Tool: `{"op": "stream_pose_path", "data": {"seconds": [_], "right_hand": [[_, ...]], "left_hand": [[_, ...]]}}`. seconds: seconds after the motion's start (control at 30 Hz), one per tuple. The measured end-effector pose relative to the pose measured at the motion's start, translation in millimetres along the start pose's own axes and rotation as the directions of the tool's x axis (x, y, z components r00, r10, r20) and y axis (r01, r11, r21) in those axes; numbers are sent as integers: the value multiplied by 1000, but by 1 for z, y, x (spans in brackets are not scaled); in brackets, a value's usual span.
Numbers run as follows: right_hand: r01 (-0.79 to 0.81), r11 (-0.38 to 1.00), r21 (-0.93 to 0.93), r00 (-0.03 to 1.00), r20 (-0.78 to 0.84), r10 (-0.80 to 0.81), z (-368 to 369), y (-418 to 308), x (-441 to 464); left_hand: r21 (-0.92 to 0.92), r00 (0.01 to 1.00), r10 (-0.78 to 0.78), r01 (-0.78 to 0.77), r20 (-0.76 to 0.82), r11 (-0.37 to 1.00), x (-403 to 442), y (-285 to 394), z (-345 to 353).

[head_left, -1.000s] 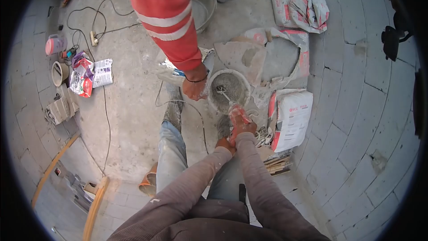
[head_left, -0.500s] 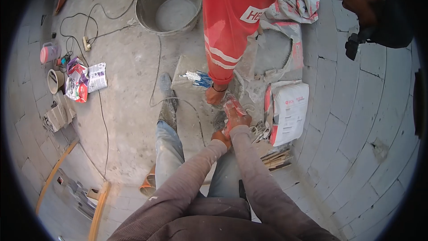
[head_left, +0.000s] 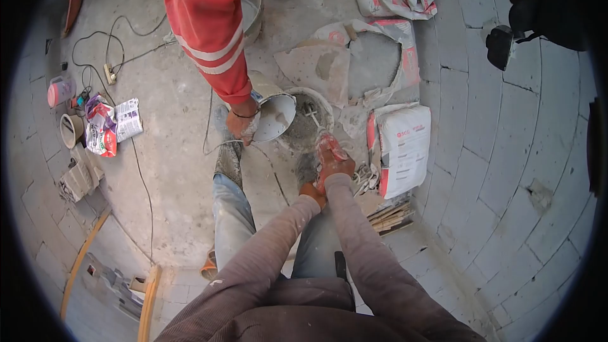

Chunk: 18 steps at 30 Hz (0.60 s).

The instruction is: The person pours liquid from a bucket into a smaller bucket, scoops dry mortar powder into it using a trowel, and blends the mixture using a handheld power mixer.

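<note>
Both my hands grip a red power mixer [head_left: 328, 147]. My right hand [head_left: 337, 163] is wrapped round its body, and my left hand [head_left: 313, 195] holds its lower end, nearer to me. The mixer's metal whisk [head_left: 311, 114] reaches into a round bucket [head_left: 327, 109] of grey, wet-looking mix. A co-worker's hand [head_left: 243, 121], below a red sleeve with pale stripes, holds a tilted white container [head_left: 276, 118] against the bucket's left rim. Pale residue shows inside that container.
An opened cement bag [head_left: 408, 57] and a full white bag [head_left: 405, 149] lie right of the bucket. Cables [head_left: 142, 177] cross the floor at left. Behind the red sleeve is a large tub [head_left: 253, 22]. Wood strips [head_left: 389, 216] lie at lower right.
The co-worker's arm has moved left from over the bucket, and a tilted white container is now in that hand. My hands still hold the mixer. The camera view has shifted slightly.
</note>
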State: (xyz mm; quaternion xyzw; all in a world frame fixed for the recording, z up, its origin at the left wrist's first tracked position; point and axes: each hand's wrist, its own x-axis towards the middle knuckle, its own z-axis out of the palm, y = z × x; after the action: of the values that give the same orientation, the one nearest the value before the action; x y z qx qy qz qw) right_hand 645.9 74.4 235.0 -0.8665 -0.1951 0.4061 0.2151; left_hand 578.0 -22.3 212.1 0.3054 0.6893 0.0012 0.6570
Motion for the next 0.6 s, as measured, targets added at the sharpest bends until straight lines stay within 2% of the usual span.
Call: {"op": "stream_pose_path", "data": {"seconds": [0.03,0.17,0.27,0.33,0.37,0.43,0.57,0.6], "right_hand": [[-11,990,-140,999,-36,6,-2,-6,-4],[12,987,-161,1000,11,-11,-2,-4,-5],[-25,992,-123,999,17,28,-3,-11,-14],[-54,961,-270,997,-64,38,1,-6,-12],[-66,945,-319,995,-89,40,2,-4,-12],[-150,981,-122,989,-34,147,2,-1,-15],[-48,983,-176,996,-79,35,7,28,-7],[-93,975,-201,994,-82,78,7,4,-22]], "left_hand": [[9,999,-39,38,31,999,1,-2,4],[13,997,-49,50,-58,999,0,-9,12],[60,997,-78,77,1,995,-2,-15,13],[-86,1000,13,-13,9,996,2,-26,14],[-91,1000,11,-11,5,996,4,-30,17],[28,999,-38,37,11,999,-3,-25,12],[1,995,-80,80,53,997,-20,-13,-6],[-37,997,-63,65,44,997,-22,-17,-6]]}}
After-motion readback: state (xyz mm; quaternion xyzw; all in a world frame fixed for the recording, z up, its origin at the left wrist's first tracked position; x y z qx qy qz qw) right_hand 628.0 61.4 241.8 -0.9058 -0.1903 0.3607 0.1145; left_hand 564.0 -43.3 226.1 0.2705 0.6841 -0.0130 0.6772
